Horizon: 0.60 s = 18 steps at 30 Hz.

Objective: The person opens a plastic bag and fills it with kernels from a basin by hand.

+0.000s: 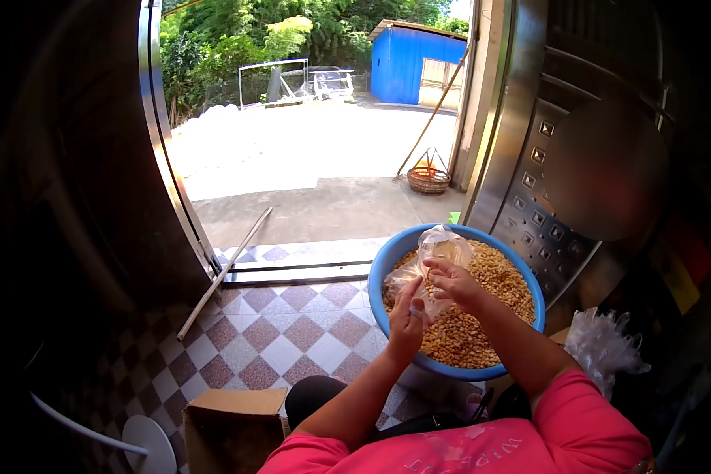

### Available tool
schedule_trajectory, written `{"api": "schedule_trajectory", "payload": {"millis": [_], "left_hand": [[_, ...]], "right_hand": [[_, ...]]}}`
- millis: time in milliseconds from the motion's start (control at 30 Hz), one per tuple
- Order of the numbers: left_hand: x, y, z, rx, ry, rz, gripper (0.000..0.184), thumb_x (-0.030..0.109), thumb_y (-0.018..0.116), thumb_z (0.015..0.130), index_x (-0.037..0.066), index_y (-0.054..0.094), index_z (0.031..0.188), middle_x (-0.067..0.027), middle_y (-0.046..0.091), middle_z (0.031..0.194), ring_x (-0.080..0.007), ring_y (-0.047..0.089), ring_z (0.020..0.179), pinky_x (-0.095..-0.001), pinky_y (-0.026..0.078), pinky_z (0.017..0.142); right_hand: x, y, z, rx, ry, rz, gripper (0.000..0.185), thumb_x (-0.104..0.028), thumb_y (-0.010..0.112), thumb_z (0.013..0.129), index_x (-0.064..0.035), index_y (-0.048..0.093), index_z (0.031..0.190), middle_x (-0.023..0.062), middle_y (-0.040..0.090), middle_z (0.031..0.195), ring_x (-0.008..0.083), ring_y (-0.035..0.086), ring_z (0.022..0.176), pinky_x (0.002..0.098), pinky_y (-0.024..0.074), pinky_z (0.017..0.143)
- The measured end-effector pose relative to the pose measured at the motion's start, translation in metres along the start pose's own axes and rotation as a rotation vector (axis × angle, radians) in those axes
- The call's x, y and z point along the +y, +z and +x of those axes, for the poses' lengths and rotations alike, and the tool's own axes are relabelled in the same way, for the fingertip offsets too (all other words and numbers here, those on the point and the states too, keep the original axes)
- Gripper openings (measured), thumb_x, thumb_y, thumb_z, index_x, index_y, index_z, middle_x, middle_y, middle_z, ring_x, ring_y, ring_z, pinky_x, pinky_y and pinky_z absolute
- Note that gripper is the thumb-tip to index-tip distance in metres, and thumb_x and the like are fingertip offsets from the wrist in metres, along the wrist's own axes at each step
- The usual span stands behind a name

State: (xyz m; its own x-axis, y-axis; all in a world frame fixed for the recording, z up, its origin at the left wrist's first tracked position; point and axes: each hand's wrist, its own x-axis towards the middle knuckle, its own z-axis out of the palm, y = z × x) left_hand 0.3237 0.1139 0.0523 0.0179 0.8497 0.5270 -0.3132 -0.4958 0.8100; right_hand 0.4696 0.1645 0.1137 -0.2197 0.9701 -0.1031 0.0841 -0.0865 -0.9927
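A round blue basin (538,304) holds a large heap of yellow-brown kernels (482,336). Over the heap, both hands are at a clear plastic bag (448,246), which stands partly puffed up. My left hand (407,320) is on the bag's near left side, fingers pointing up and pressed together. My right hand (454,284) is at the bag's right side, its thumb and fingers closed on the plastic. Whether the bag contains anything is hard to tell.
An open cardboard box (241,401) sits at the lower left, near a white round stand base (148,446). Clear plastic bags (604,344) lie right of the basin. A pole (225,272) leans at the doorway; a wicker basket (429,182) stands outside. A blurred shape is at right.
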Motion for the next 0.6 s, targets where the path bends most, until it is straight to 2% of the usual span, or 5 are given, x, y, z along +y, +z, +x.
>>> {"api": "schedule_trajectory", "payload": {"millis": [233,333,400,433,600], "left_hand": [[0.0,0.0,0.0,0.055,0.019,0.016,0.038,0.014,0.038,0.097,0.0,0.038,0.132,-0.0041,0.05,0.082,-0.0088,0.053,0.06,-0.0223,0.046,0.056],[0.0,0.0,0.0,0.068,0.003,0.011,0.039,0.013,0.038,0.097,-0.001,0.037,0.133,-0.0037,0.05,0.082,-0.009,0.053,0.06,-0.0222,0.046,0.057],[0.0,-0.001,0.0,0.057,-0.015,-0.032,0.038,0.014,0.038,0.097,-0.003,0.039,0.13,-0.0139,0.048,0.119,-0.0092,0.054,0.062,-0.0225,0.047,0.057],[0.0,0.0,-0.001,0.054,-0.019,-0.033,0.038,0.014,0.038,0.097,-0.003,0.039,0.13,-0.0139,0.048,0.119,-0.0092,0.054,0.062,-0.0225,0.047,0.057],[0.003,0.0,-0.001,0.064,-0.014,-0.021,0.038,0.016,0.039,0.097,-0.003,0.041,0.13,-0.0139,0.048,0.119,-0.0092,0.053,0.061,-0.0228,0.046,0.058]], "right_hand": [[0.029,-0.022,-0.015,0.212,-0.325,-0.416,0.028,-0.008,0.059,0.083,-0.0032,0.057,0.11,0.007,0.06,0.081,0.013,0.057,0.067,0.0261,0.0479,0.061],[0.017,-0.022,-0.048,-0.006,-0.24,-0.855,0.023,-0.013,0.059,0.084,-0.0048,0.058,0.106,0.0108,0.06,0.089,0.0166,0.06,0.077,0.0318,0.0497,0.066],[0.008,-0.008,-0.067,-0.011,-0.241,-1.032,0.028,-0.023,0.058,0.085,-0.0066,0.057,0.108,0.0132,0.059,0.093,0.025,0.06,0.082,0.0357,0.049,0.071],[0.007,-0.002,-0.073,-0.016,-0.244,-1.209,0.034,-0.032,0.057,0.086,-0.0084,0.056,0.11,0.0156,0.059,0.097,0.0333,0.06,0.086,0.0396,0.0484,0.077],[0.013,0.006,-0.083,-0.11,-0.224,-1.301,0.04,-0.037,0.054,0.085,-0.0108,0.053,0.115,0.0168,0.055,0.103,0.0357,0.058,0.091,0.0424,0.0471,0.079]]}}
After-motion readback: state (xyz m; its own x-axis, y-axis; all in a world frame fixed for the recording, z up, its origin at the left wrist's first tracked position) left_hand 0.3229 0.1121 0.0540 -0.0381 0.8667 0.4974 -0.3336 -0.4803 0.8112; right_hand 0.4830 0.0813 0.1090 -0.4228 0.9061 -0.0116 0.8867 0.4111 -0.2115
